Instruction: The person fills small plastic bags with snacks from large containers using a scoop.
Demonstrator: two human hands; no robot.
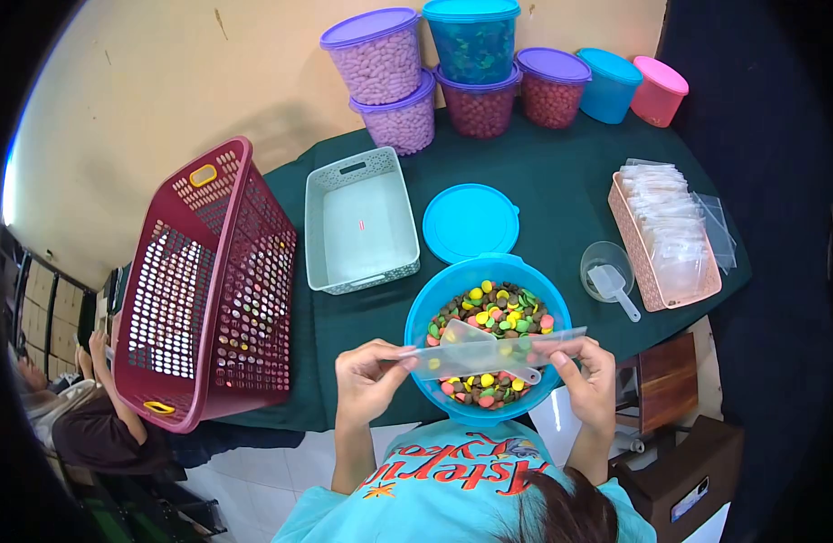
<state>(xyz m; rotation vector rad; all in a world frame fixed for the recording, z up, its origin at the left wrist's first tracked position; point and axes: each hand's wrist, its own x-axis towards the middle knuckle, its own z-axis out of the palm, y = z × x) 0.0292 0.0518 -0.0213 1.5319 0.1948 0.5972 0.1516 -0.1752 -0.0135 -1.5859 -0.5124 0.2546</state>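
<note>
Between my two hands a clear plastic bag is stretched flat, held level above a blue tub. My left hand pinches its left end between thumb and fingers. At the other end, my right hand grips the bag with the thumb in front. The tub holds many small round candies in brown, yellow, green and pink. A translucent scoop lies on the candies, partly hidden behind the bag. Behind the tub rests its round blue lid.
A pale green tray and a tall maroon basket stand left. On the right are a pink basket of plastic packets and a clear cup with a scoop. Lidded tubs line the back. A person sits far left.
</note>
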